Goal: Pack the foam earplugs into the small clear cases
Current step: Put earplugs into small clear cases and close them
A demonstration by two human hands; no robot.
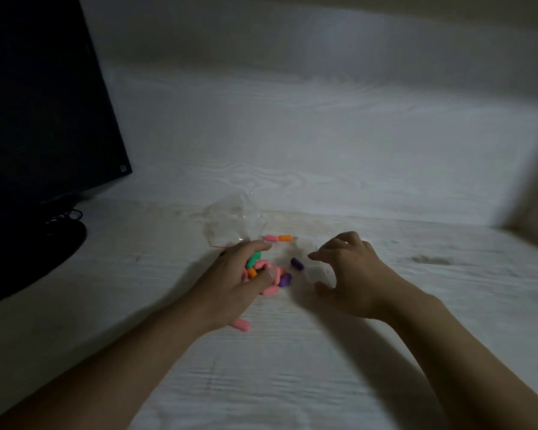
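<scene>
Both hands over the earplug pile (271, 276) at mid tabletop (323, 367), frame is dim and motion-blurred. Left hand (230, 283) sits on the left edge of the pile, fingers curled down into it; looks like it's gathering or pinching plugs, maybe an orange one under the fingertips, but can't tell if anything is actually gripped. Right hand (348, 274) hovers just right of the pile, fingers (316, 256) curled claw-like and spread, not clearly holding anything; there's a faint clear shape under it that could be a case, too washed out to confirm. Plugs: short foam cylinders, pink, purple, green, orange, lying flat at mixed angles. Loose purple plug (297, 263) lies between the hands, nearer the right fingertips, long axis running far-left to near-right. Pink and orange pair (278, 238) sits end to end at the far side, axis left-right, possibly already in a clear case, can't resolve. Stray pink plug (241, 324) is near side, partly under the left wrist. Crumpled clear plastic bag (233, 221) just beyond the left hand. My read: early in the task, most plugs unpacked; right hand has the shorter reach to the purple one, approach from the right across its axis. Dark monitor (44, 103) on its stand far left, out of the way
</scene>
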